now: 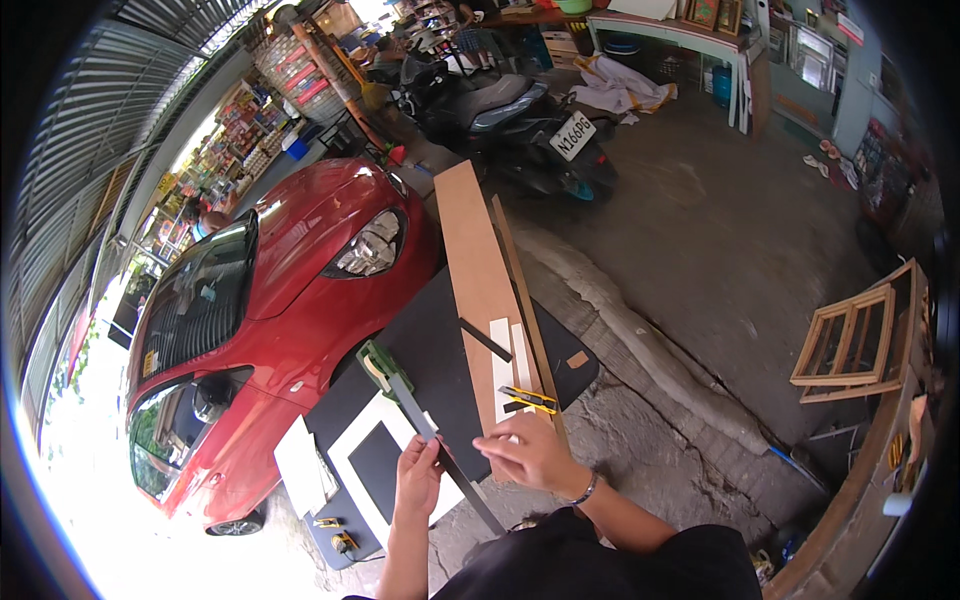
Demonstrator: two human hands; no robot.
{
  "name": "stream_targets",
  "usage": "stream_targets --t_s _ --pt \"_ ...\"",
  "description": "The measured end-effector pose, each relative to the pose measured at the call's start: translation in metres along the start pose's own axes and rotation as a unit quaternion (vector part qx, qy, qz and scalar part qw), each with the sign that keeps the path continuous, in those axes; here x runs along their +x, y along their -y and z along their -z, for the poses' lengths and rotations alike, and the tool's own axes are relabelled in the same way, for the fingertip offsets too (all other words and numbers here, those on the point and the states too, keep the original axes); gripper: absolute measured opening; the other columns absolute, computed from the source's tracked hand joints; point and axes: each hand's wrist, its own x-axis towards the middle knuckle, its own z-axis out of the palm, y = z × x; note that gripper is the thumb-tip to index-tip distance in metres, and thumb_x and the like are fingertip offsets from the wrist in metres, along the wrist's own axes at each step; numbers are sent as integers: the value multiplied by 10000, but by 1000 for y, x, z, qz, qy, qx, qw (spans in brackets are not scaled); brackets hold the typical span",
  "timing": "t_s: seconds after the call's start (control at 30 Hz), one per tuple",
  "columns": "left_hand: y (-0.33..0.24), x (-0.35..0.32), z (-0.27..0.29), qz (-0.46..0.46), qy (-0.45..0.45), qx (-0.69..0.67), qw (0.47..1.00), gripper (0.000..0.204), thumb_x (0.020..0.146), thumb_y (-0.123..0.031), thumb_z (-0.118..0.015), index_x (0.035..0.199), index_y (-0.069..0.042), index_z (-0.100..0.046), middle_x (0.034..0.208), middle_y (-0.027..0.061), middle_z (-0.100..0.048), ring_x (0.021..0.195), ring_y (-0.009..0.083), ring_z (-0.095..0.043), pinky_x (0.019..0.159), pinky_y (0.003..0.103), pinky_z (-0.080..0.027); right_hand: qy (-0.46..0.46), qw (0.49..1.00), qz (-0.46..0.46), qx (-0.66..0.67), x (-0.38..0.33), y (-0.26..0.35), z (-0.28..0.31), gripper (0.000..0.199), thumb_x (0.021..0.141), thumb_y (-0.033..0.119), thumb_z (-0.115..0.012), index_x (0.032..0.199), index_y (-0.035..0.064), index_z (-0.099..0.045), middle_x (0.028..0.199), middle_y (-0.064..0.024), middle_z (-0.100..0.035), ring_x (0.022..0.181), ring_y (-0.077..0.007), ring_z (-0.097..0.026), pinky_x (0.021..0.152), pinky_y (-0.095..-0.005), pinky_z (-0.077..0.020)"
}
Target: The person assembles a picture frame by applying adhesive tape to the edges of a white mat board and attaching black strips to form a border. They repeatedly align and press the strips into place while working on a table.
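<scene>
My left hand [418,478] has its thumb and fingers closed at the edge of a long flat metal strip [465,485]. That strip runs diagonally from a green handle-like end [382,368] down toward my body. To the right, my right hand [535,452] hovers with fingers stretched toward the strip, apart from it, and I see nothing held. Just beyond its knuckles, a yellow utility knife [528,399] lies on white strips [503,360] over a long brown board [472,250]. A white rectangular frame [352,462] rests on the black tabletop [425,320], partly behind my left hand.
White sheets [303,468] and small yellow tools [342,542] lie at the table's left end. A short black bar [486,340] crosses the white strips. Close by stand a red car [310,260] and a motorcycle [500,110]. Wooden frames [845,340] lean at right.
</scene>
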Motion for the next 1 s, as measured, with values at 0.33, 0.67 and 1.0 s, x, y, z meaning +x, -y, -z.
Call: stream_targets --t_s 0.33,0.67,1.0 --pt "12 -15 14 -33 -87 -27 995 68 1013 -140 -637 982 -143 -576 989 -10 -689 897 122 -665 772 324 -525 -145 872 151 443 97 94 79 271 997 249 -566 913 30 -702 843 -128 -681 691 -232 -633 616 -358 -472" --pt "11 -62 56 -81 -167 -65 980 66 1021 -161 -631 971 -157 -588 981 -28 -686 897 100 -661 759 308 -523 -63 724 335 599 152 159 45 346 1097 383 -427 1063 147 -678 985 -121 -644 680 -189 -537 588 -356 -415" --pt "17 -106 143 -116 -258 -145 948 68 1001 -136 -655 972 -172 -605 998 -11 -717 910 137 -690 739 334 -554 -134 773 306 539 160 211 -34 478 1100 439 -343 830 107 -557 897 -119 -627 606 -212 -528 582 -364 -428"
